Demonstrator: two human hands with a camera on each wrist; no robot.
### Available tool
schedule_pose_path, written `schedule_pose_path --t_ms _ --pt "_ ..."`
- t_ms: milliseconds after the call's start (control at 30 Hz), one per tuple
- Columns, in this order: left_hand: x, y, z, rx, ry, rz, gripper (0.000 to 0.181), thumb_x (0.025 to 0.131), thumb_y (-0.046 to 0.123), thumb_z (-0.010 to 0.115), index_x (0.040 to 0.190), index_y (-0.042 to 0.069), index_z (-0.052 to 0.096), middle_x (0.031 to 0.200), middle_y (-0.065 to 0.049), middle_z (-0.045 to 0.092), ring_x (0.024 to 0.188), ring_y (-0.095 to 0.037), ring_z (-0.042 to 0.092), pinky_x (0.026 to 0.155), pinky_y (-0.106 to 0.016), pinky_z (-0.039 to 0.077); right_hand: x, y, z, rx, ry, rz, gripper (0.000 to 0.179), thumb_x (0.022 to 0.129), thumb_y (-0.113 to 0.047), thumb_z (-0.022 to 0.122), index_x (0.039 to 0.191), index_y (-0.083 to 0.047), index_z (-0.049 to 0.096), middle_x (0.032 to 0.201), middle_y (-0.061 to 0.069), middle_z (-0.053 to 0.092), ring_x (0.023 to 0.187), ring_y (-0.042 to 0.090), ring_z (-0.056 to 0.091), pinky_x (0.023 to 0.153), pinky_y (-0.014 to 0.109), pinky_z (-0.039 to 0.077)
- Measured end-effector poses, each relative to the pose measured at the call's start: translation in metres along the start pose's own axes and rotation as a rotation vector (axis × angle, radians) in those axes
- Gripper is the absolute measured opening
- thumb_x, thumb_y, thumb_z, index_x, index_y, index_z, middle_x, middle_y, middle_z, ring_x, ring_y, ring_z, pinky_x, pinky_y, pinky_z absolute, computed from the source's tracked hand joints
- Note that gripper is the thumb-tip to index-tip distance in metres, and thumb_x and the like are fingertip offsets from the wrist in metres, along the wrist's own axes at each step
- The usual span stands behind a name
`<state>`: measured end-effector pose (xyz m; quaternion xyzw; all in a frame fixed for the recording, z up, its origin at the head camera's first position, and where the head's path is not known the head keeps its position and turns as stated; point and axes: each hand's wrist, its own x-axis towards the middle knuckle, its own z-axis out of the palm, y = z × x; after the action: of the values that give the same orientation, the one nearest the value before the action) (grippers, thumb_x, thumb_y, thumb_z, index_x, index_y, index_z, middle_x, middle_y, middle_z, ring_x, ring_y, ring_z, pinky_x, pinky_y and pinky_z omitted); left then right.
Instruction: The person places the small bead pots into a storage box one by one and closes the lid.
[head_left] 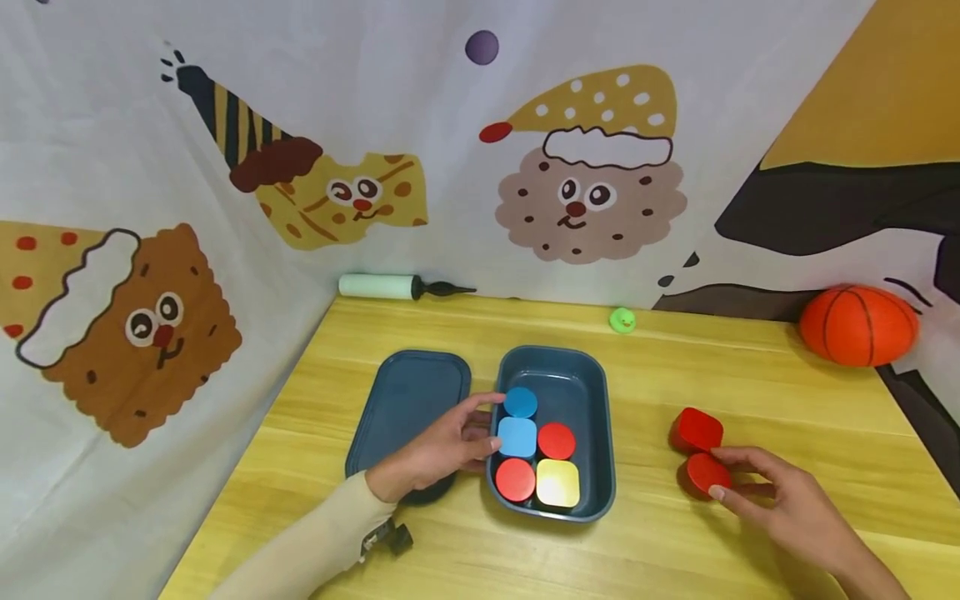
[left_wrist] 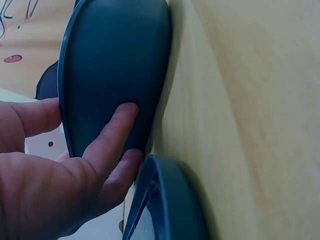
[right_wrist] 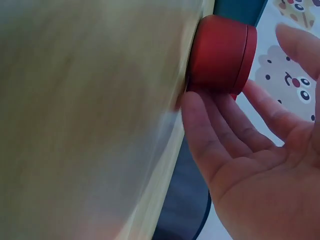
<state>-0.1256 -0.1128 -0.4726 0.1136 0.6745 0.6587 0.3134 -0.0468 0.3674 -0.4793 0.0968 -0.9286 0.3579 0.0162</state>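
Observation:
My left hand (head_left: pixel 442 442) is at the left wall of a dark blue box (head_left: pixel 606 433). In the left wrist view its extended fingers (left_wrist: pixel 112 132) rest against the box's outer wall. My right hand (head_left: pixel 787 500) is beside a round red container (head_left: pixel 708 475) on the table. The right wrist view shows its fingers (right_wrist: pixel 197 117) touching the container's side, with the thumb (right_wrist: pixel 297 45) raised apart from the lid. Just behind stands a square-topped red container (head_left: pixel 699 429). Inside the box are a blue round lid (head_left: pixel 520 402), a light blue square one (head_left: pixel 517 437), two red round ones and a yellow square one (head_left: pixel 558 483).
A dark blue box lid (head_left: pixel 412 392) lies left of the box, partly under the left forearm. Along the back are a pale green hand pump (head_left: pixel 378 287), a small green duck (head_left: pixel 622 320) and an orange ball (head_left: pixel 858 326). A printed cloth hangs behind the wooden table.

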Motion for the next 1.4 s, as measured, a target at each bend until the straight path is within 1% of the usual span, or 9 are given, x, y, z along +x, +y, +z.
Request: schedule_pose_path --t_ms 200,400,600,833,1000,1133,1233,1400 --pt "-0.001 -0.001 -0.001 0.0 0.003 0.003 0.067 0.105 0.012 0.066 0.164 0.024 0.036 0.155 -0.024 0.046 0.127 -0.027 0.063 0.094 -0.046 0.062 0.003 -0.001 0.002 0.014 -0.039 -0.039 0.051 0.083 -0.019 0.093 0.128 -0.016 0.069 0.119 0.004 0.072 0.095 -0.002 0.069 0.074 0.022 0.061" --pt "-0.001 -0.003 0.001 0.005 -0.009 0.008 0.067 0.105 0.013 0.067 0.164 0.021 0.035 0.154 -0.024 0.047 0.127 -0.028 0.063 0.095 -0.046 0.062 0.001 0.001 0.004 0.0 -0.045 -0.053 0.056 0.08 -0.014 0.094 0.13 -0.015 0.069 0.12 0.003 0.072 0.097 -0.005 0.068 0.072 0.022 0.061" --pt "0.001 -0.002 0.001 0.015 -0.022 0.022 0.067 0.106 0.014 0.066 0.164 0.02 0.034 0.153 -0.025 0.047 0.127 -0.028 0.063 0.094 -0.046 0.062 -0.002 -0.002 0.001 -0.003 -0.042 -0.06 0.059 0.078 -0.013 0.095 0.131 -0.014 0.069 0.119 0.002 0.072 0.097 -0.005 0.067 0.071 0.022 0.061" --pt "0.002 -0.001 -0.001 0.005 -0.033 0.023 0.067 0.106 0.012 0.065 0.164 0.019 0.033 0.153 -0.026 0.045 0.126 -0.027 0.063 0.094 -0.045 0.062 -0.002 -0.012 -0.001 0.056 -0.03 -0.119 0.057 0.08 -0.007 0.093 0.131 -0.01 0.069 0.119 -0.006 0.069 0.101 -0.005 0.067 0.075 0.021 0.062" --pt "0.002 0.0 -0.001 0.003 -0.028 0.014 0.068 0.106 0.011 0.066 0.164 0.021 0.033 0.153 -0.025 0.046 0.125 -0.026 0.064 0.093 -0.044 0.062 0.001 -0.02 -0.002 0.08 0.003 -0.154 0.058 0.078 -0.004 0.094 0.131 -0.012 0.07 0.118 -0.008 0.069 0.103 -0.005 0.066 0.076 0.02 0.062" --pt "0.002 0.0 -0.002 0.006 -0.018 0.001 0.068 0.105 0.011 0.067 0.164 0.023 0.035 0.153 -0.023 0.047 0.126 -0.026 0.064 0.093 -0.044 0.062 0.007 -0.027 -0.004 0.07 0.015 -0.167 0.059 0.078 -0.005 0.094 0.132 -0.013 0.07 0.12 -0.008 0.068 0.106 -0.007 0.065 0.078 0.016 0.06" --pt "0.002 -0.001 -0.003 0.008 -0.02 0.007 0.068 0.105 0.011 0.067 0.164 0.022 0.035 0.153 -0.024 0.047 0.127 -0.027 0.064 0.093 -0.045 0.063 0.015 -0.034 -0.004 0.058 0.016 -0.182 0.06 0.079 -0.006 0.094 0.133 -0.013 0.07 0.121 -0.006 0.068 0.108 -0.008 0.063 0.08 0.015 0.059" --pt "0.003 -0.002 -0.004 0.007 -0.029 0.011 0.067 0.105 0.012 0.067 0.164 0.021 0.034 0.153 -0.025 0.046 0.126 -0.027 0.063 0.094 -0.045 0.062 0.035 -0.05 -0.001 0.03 0.03 -0.23 0.062 0.077 -0.009 0.096 0.133 -0.016 0.07 0.121 -0.003 0.068 0.101 -0.004 0.065 0.078 0.014 0.059"
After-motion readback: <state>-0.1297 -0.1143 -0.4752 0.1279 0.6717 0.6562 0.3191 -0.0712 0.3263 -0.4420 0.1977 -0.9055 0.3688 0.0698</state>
